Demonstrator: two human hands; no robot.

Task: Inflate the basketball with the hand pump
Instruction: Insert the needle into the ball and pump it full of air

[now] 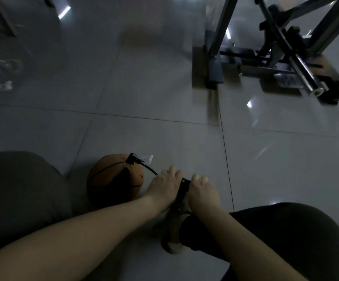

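An orange basketball (114, 179) lies on the tiled floor at lower centre, dented on its upper right side. A black hose (149, 169) runs from a black connector (131, 158) on top of the ball to the black pump handle (184, 186). My left hand (162, 186) and my right hand (203, 191) are both closed over that handle, side by side. The pump body under the handle is mostly hidden by my hands and a foot.
My left knee (20, 195) rises beside the ball, and my right leg (286, 236) fills the lower right. A foot in a light shoe (173, 238) rests below the pump. A dark metal frame (282, 53) stands at the upper right. Small pale items (2, 85) lie at the far left.
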